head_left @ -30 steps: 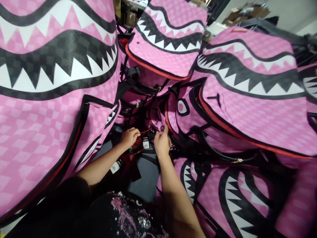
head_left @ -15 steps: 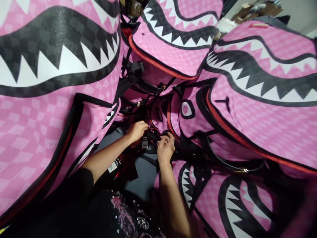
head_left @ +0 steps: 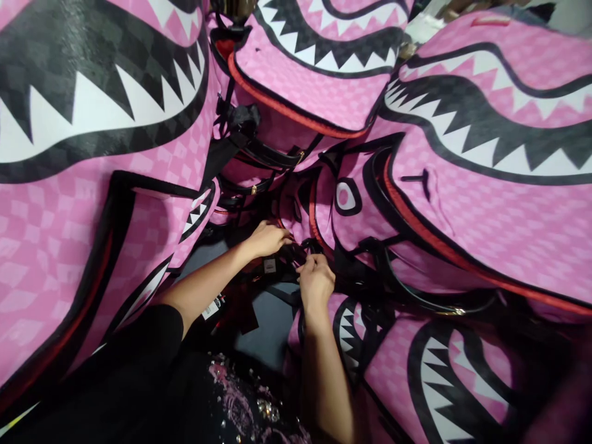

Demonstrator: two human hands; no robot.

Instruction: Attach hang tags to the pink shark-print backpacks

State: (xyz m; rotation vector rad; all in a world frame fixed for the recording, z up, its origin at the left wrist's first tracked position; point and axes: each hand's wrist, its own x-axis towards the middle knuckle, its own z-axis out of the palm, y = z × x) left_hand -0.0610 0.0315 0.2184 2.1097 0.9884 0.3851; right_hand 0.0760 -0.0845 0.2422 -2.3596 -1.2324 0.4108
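Fingers (head_left: 281, 235) of the left hand (head_left: 266, 240) bend inward, leaving little gap, at some black strapping (head_left: 296, 253) — it lies between the two hands, just in front of a small pink bag (head_left: 290, 211). The right hand (head_left: 317, 280) is loosely curled, fingertips at the strapping's other side; shadow hides whether either hand actually grips it. A white tag (head_left: 269, 266) hangs just below the left hand — and a large pink backpack (head_left: 499, 228) stands beyond the right.
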